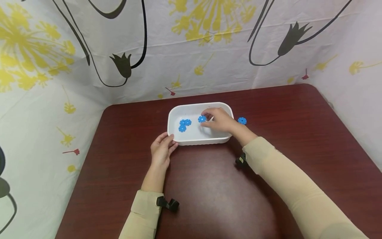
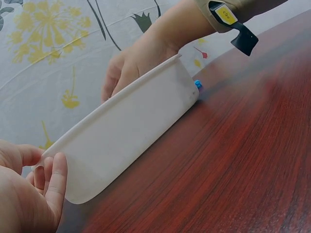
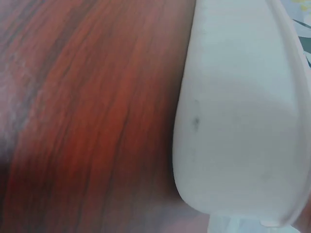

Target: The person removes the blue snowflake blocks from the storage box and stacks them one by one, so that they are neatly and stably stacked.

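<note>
A white plastic tub [image 1: 198, 142] stands on the table. My left hand [image 1: 161, 151] grips its near left corner, thumb over the rim and fingers against the outer wall, as the left wrist view also shows. My right hand [image 1: 219, 120] reaches in over the right side and pinches a blue notched snowflake disc [image 1: 202, 119] between thumb and fingertips. Three more blue discs [image 1: 182, 128] lie clustered on the tub's floor at the left. In the right wrist view the tub's wall [image 3: 238, 116] hides the hand and discs.
Another blue disc [image 1: 242, 120] lies on the dark red wooden table [image 1: 215, 186], just outside the tub's right end. Patterned cloth [image 1: 191, 66] hangs behind the table's far edge and along both sides. A black strap [image 1: 168, 203] sits on the left sleeve.
</note>
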Tool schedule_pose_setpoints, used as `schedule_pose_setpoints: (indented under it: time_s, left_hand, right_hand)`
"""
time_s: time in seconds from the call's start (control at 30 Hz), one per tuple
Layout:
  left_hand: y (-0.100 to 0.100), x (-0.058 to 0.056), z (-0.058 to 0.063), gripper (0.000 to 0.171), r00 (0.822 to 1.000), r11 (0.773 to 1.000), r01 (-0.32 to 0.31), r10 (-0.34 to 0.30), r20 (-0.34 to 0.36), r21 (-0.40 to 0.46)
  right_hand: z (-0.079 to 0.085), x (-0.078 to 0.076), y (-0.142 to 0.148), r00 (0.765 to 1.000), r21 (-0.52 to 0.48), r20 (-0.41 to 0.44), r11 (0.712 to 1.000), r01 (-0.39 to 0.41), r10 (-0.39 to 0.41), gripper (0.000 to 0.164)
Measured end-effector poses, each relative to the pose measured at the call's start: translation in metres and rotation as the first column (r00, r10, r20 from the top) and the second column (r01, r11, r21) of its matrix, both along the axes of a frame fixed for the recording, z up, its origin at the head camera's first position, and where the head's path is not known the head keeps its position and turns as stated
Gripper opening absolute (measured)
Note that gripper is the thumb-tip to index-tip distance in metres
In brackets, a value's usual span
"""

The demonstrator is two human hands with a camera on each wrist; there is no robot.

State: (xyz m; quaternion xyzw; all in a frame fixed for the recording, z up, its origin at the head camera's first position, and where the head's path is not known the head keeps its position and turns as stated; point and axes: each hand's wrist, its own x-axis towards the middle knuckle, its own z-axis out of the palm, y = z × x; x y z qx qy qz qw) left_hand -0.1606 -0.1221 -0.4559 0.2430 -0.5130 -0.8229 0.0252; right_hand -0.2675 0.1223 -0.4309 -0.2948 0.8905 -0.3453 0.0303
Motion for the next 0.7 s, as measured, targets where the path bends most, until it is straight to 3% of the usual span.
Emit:
schedule_pose_setpoints:
  time_s: [0.27,0.7]
  left_hand:
    - [0.000,0.001,0.001,0.033,1.000,1.000,0.007,-0.006,0.014,-0.010]
    - [0.001,0.002,0.001,0.030,1.000,1.000,0.001,-0.001,-0.005,-0.004]
  right_hand:
    - [0.006,0.003,0.013,0.999,-0.116,-0.043,0.993,0.010,-0.015,0.034]
    - [0.010,0.005,0.039,0.994,-0.156,-0.063,0.985,0.078,-0.089,0.036]
